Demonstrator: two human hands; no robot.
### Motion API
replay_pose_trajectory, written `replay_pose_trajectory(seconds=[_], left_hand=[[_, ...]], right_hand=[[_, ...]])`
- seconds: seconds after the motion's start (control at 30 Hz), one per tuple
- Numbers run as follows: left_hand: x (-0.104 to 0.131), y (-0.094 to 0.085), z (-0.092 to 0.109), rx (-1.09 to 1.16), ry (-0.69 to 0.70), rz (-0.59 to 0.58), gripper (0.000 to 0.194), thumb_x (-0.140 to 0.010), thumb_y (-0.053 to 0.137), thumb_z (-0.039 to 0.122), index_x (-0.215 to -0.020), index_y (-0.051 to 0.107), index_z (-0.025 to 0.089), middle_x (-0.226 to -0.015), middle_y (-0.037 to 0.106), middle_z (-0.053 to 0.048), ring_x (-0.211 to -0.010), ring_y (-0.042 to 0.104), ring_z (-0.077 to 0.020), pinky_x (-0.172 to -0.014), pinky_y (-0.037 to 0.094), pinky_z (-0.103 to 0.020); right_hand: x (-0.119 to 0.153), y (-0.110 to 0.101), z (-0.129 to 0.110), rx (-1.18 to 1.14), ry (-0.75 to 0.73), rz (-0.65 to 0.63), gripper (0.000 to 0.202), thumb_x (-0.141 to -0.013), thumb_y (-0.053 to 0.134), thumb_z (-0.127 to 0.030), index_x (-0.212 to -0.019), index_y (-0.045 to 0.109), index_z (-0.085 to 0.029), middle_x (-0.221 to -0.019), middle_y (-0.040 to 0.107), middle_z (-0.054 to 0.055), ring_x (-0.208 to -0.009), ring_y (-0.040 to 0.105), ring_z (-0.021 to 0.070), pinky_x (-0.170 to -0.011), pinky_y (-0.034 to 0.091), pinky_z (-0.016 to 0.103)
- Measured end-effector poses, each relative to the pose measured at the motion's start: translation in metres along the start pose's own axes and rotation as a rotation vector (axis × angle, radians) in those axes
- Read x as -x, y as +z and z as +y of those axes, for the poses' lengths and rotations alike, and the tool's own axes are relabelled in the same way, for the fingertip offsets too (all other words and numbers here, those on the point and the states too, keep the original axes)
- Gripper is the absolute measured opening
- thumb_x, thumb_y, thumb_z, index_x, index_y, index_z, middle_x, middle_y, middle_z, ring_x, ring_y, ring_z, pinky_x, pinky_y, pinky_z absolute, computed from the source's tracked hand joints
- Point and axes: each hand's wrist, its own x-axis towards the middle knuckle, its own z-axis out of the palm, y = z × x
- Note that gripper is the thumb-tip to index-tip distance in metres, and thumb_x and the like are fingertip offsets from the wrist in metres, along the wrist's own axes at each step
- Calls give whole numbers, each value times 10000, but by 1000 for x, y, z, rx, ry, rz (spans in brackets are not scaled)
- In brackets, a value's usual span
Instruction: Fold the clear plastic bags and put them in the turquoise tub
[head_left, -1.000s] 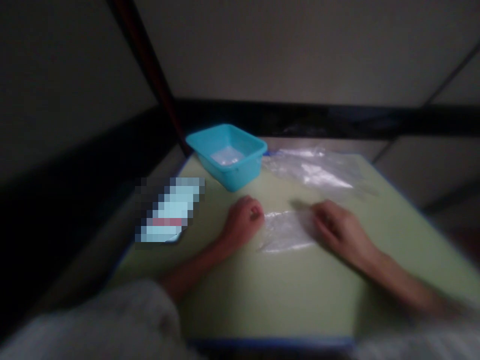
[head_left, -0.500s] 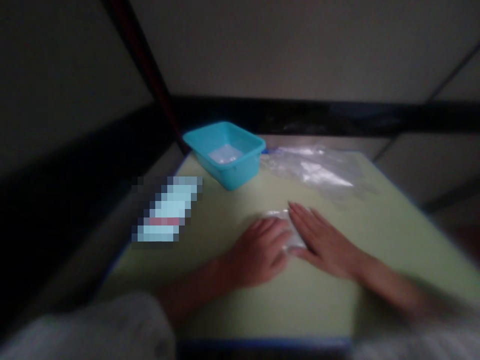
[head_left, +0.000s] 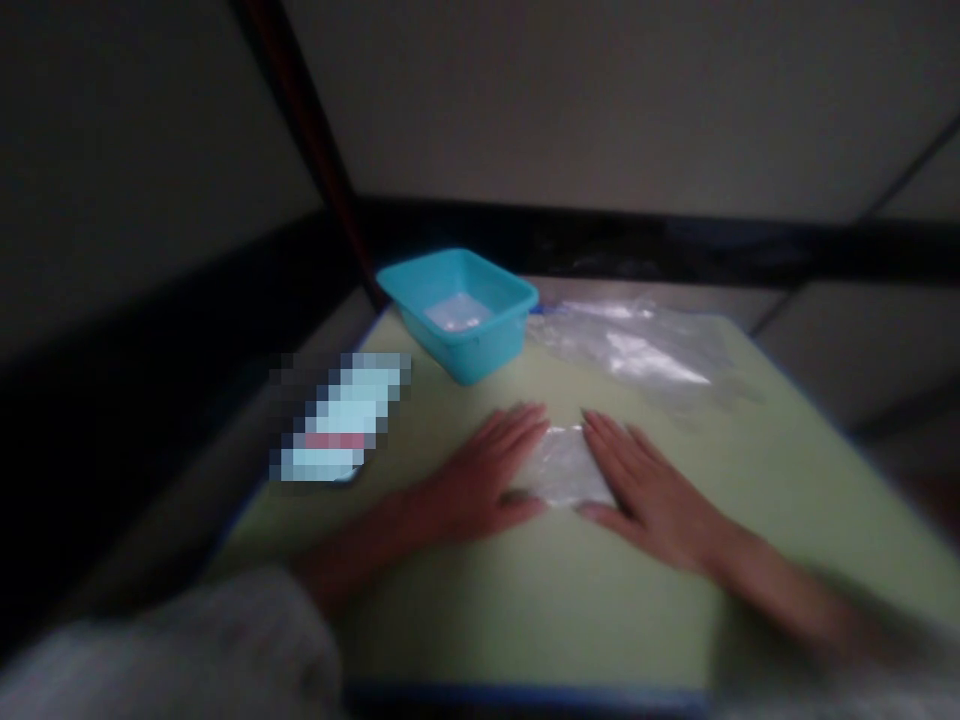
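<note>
Item, one small sheet or bag of clear plastic point(head_left: 568, 465): laid flat near the middle of a pale green worktop point(head_left: 540, 620), its left and right edges overlapped by the hands, its shiny far and near edges exposed between them. Left hand point(head_left: 480, 490): unclenched, palm down, fingers extended together, thumb spread toward the sheet's near edge. Right hand point(head_left: 664, 500): likewise flattened and ungrasping, fingers slanted along the sheet's right side, thumb pointed inward. The two thumb tips are separated by a narrow gap. One turquoise basin point(head_left: 491, 350): stood upright at the far left corner, with a whitish translucent piece point(head_left: 457, 312) lying on its floor. One heap of clear plastic point(head_left: 652, 355): spread along the far edge, just right of the basin; whether it overhangs cannot be told. One flat pale-blue item point(head_left: 349, 405), obscured by pixelation: placed at the left edge, well apart from the left hand. The worktop is edged in blue; a broad green band is left between the hands and the near edge, another between the right hand and the right edge, and a narrower strip between sheet and heap.
</note>
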Motion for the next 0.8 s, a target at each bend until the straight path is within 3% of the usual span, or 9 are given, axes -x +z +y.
replay_pose_trajectory(seconds=[0.33, 0.5, 0.67, 0.8], left_hand=[[3, -9, -8, -33, -27, -63, 627, -851, 470, 261, -1420, 244, 128, -1517, 203, -142, -1417, 84, -253, -1137, 80, -501], [2, -9, -9, -21, -35, 25, 557, -816, 341, 92, -1372, 326, 106, -1492, 275, -134, -1407, 152, -225, -1143, 115, -475], [-3, -2, 10, -28, 60, 101, 510, -863, 377, 211, -1361, 333, 108, -1495, 267, -141, -1408, 151, -230, -1145, 133, -471], [-6, 7, 28, -49, 159, 16, 607, -872, 419, 298, -1408, 250, 70, -1511, 211, -158, -1416, 109, -224, -1150, 167, -420]], right_hand=[[1, 0, -1, 23, 42, -9, 817, -896, 339, -602, -1479, 38, -116, -1501, 209, 180, -1385, 185, 279, -1096, 245, 502], [1, -1, -1, 33, 35, -17, 811, -901, 339, -592, -1478, 51, -99, -1505, 193, 180, -1390, 168, 272, -1097, 246, 494], [-3, -5, -5, 17, 44, 27, 804, -898, 359, -579, -1477, 78, -98, -1509, 184, 173, -1394, 152, 272, -1096, 242, 496], [-8, -5, -9, -9, 62, 41, 738, -912, 357, -539, -1467, 164, -92, -1498, 231, 169, -1390, 179, 260, -1101, 235, 485]])
